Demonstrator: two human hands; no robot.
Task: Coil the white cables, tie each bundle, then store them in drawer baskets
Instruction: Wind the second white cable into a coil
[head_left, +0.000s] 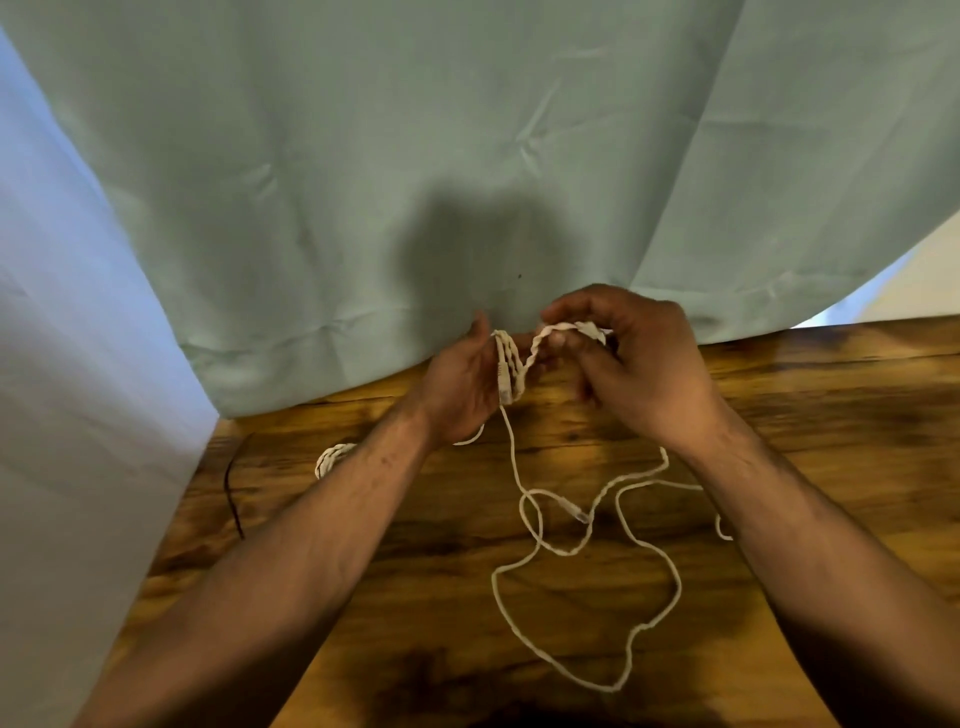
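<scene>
Both hands are raised over the far edge of the wooden table (779, 395), forearms converging. The left hand (462, 379) stands palm inward with the thumb up. Several turns of one white cable (587, 551) run roughly upright across its palm, apparently gripped, though its fingers are mostly hidden. The right hand (644, 364) curls its fingers round a twisted stretch of cable running sideways between the hands. The loose tail drops toward the viewer in slack loops on the table, ending in a plug (577, 513). One coiled bundle (330, 460) lies beside the left forearm, partly covered. Green cloth (467, 130) hangs behind.
</scene>
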